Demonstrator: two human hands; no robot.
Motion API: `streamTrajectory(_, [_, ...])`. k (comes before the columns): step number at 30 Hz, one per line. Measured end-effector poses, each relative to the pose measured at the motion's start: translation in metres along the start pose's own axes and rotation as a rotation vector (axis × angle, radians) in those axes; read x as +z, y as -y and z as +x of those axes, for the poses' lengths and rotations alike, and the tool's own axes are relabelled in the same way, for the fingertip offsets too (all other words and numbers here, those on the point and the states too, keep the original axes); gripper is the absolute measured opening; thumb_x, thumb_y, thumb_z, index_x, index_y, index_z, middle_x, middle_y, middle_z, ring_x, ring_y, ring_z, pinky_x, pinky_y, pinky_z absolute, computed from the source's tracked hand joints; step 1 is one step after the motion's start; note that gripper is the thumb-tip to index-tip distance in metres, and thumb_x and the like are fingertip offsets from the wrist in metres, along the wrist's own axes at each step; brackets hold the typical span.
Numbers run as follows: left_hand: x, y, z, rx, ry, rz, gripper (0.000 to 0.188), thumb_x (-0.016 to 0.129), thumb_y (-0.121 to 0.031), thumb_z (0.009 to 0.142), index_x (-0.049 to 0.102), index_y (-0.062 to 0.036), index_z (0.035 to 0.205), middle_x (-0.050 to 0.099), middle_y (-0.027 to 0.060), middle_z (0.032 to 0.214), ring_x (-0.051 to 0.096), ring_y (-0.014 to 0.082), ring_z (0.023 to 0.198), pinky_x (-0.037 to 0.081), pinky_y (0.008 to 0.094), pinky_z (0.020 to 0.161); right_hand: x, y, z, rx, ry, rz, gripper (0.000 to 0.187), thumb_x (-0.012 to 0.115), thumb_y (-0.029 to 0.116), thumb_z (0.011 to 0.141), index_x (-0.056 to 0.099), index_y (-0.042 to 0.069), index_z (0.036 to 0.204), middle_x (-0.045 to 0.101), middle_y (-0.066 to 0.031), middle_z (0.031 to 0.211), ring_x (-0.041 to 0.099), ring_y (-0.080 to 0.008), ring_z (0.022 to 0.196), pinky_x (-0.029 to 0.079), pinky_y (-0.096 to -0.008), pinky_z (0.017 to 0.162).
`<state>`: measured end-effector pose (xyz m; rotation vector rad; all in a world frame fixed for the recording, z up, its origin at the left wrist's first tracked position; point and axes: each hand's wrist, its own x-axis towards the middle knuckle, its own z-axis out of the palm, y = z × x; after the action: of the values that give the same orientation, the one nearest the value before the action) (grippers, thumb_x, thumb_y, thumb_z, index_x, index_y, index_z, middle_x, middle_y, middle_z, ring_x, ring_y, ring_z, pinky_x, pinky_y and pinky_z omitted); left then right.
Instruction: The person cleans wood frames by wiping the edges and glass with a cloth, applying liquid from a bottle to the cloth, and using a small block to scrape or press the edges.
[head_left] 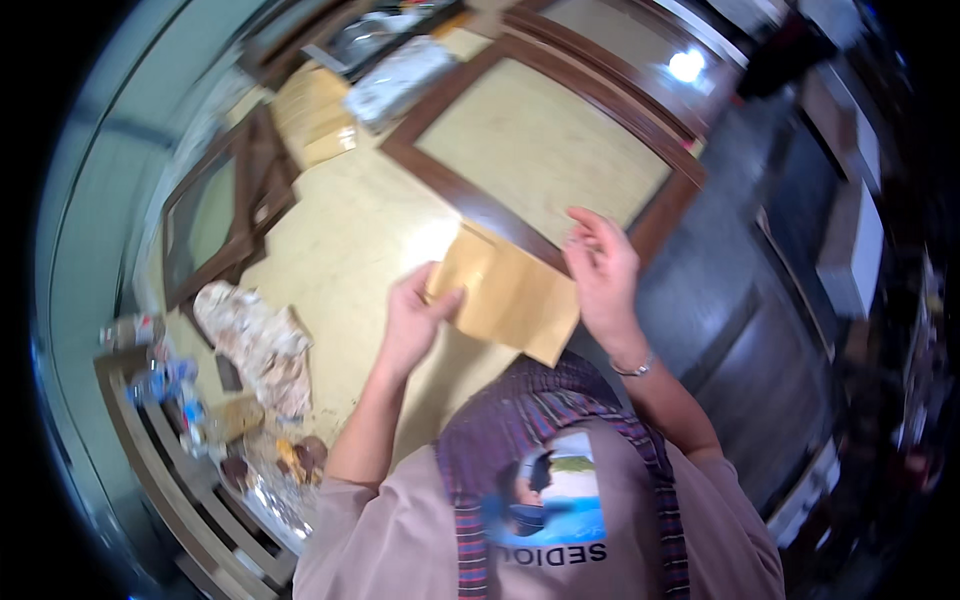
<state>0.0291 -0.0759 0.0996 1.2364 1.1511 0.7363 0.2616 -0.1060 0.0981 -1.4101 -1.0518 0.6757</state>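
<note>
A tan, rectangular sheet that looks like stiff paper (512, 295) is held above the table's near edge, in front of my body. My left hand (412, 312) grips its left side, the thumb lying on top and the fingers underneath. Beside the sheet's right edge, my right hand (602, 262) is raised with its fingers loosely bent and apart, holding nothing I can see. Just beyond lies a dark brown wooden frame (445, 185) around a pale panel; the sheet covers part of its near edge.
The pale tabletop (345, 225) carries a crumpled, stained cloth (255, 340) and smaller brown frames (240, 190) at left. A brown paper package (312, 112) and a wrapped whitish bundle (400, 82) lie farther back. Bottles (165, 380) stand near a slatted wooden piece (180, 480).
</note>
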Motion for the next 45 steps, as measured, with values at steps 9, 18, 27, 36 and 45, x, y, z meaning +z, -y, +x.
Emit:
streamTrajectory(9, [-0.212, 0.009, 0.083, 0.176, -0.840, 0.131, 0.033, 0.069, -0.016, 0.086, 0.062, 0.0057, 0.111, 0.070, 0.0119, 0.102, 0.068, 0.0177, 0.087, 0.054, 0.0322, 0.077, 0.053, -0.022, -0.044, 0.223, 0.628, -0.055, 0.018, 0.061, 0.004, 0.090, 0.064, -0.005, 0.105, 0.058, -0.0006, 0.077, 0.053, -0.0060, 0.067, 0.046, -0.0210, 0.063])
streamTrajectory(18, [-0.169, 0.038, -0.084, 0.045, -0.714, 0.044, 0.018, 0.063, -0.003, 0.087, 0.069, 0.0042, 0.102, 0.071, 0.0062, 0.085, 0.065, 0.0110, 0.072, 0.052, 0.0240, 0.066, 0.080, -0.016, -0.059, 0.403, 0.940, -0.130, 0.017, 0.058, 0.005, 0.092, 0.064, -0.006, 0.102, 0.057, 0.0008, 0.073, 0.054, -0.0054, 0.066, 0.048, -0.0216, 0.063])
streamTrajectory(27, [-0.299, 0.195, -0.393, -0.476, -1.640, 0.499, 0.019, 0.066, -0.016, 0.088, 0.069, -0.0002, 0.097, 0.071, 0.0109, 0.082, 0.066, 0.0187, 0.066, 0.051, 0.0306, 0.064, 0.124, -0.013, -0.074, 0.377, 1.174, -0.211, 0.017, 0.059, 0.007, 0.092, 0.066, -0.005, 0.101, 0.060, -0.0004, 0.073, 0.057, -0.0065, 0.065, 0.046, -0.0219, 0.060])
streamTrajectory(36, [-0.303, 0.239, -0.358, -0.684, -1.615, 0.803, 0.028, 0.068, -0.024, 0.085, 0.069, -0.0064, 0.106, 0.070, 0.0148, 0.097, 0.065, 0.0355, 0.093, 0.050, 0.0454, 0.079, 0.163, 0.006, -0.116, 0.185, 1.483, -0.344, 0.018, 0.062, 0.010, 0.091, 0.066, -0.005, 0.102, 0.059, 0.0005, 0.072, 0.051, -0.0059, 0.064, 0.043, -0.0229, 0.058])
streamTrajectory(45, [-0.344, 0.258, -0.452, -0.499, -2.009, 0.762, 0.037, 0.071, -0.011, 0.081, 0.066, -0.0103, 0.117, 0.070, 0.0139, 0.083, 0.068, 0.0310, 0.075, 0.051, 0.0419, 0.068, 0.148, 0.009, -0.140, 0.247, 1.578, -0.460, 0.020, 0.063, 0.010, 0.091, 0.065, -0.007, 0.101, 0.061, -0.0009, 0.074, 0.052, -0.0061, 0.067, 0.044, -0.0237, 0.059])
